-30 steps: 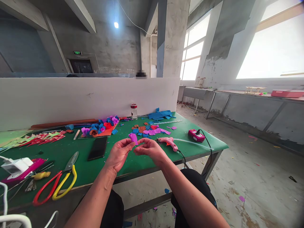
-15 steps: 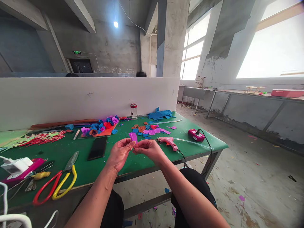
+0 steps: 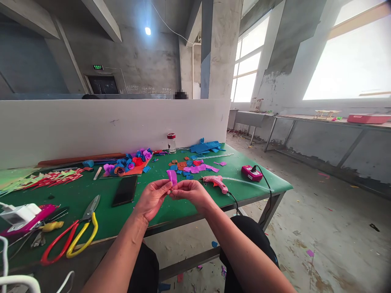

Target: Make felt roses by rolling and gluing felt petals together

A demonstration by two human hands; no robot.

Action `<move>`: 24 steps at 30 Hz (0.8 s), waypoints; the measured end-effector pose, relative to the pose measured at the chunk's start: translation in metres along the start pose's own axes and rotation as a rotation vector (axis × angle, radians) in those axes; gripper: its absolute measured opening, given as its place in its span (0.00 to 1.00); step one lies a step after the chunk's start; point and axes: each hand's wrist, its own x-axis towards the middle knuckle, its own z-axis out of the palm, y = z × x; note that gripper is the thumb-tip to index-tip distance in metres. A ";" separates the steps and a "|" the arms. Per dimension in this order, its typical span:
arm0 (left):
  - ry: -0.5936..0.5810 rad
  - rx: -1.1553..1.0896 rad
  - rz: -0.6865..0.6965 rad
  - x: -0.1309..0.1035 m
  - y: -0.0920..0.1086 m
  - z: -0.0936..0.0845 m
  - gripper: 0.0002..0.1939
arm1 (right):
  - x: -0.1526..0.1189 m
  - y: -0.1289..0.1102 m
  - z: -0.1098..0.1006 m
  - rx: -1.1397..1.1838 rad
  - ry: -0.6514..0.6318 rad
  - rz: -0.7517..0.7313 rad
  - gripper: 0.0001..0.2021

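Between my two hands is a small purple piece of crepe paper, its upper end sticking up above the fingertips. My left hand pinches its lower end from the left. My right hand is closed on the same lower end, thumb and fingers meeting the left ones; the pinched part is hidden. Just right of my right hand lies a pink glue gun with a clear glue stick behind it. Beyond the hands are cut purple paper pieces, with orange and blue ones among them.
Paper flowers lie at the back left, near a black phone. Scissors with red and yellow handles rest at the front left. A lidded jar stands by the white partition. A pink power socket sits right.
The purple paper piece now stands more upright and shows more of its face between my fingertips. Both hands stay nearly in place, still pinching it.
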 end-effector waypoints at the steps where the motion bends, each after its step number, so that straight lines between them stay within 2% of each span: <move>1: 0.001 0.001 -0.002 0.000 0.000 0.000 0.14 | 0.000 0.000 0.000 -0.003 -0.005 -0.004 0.19; 24: 0.098 -0.096 -0.017 0.001 -0.003 0.004 0.15 | 0.000 0.001 0.006 0.026 0.027 0.023 0.20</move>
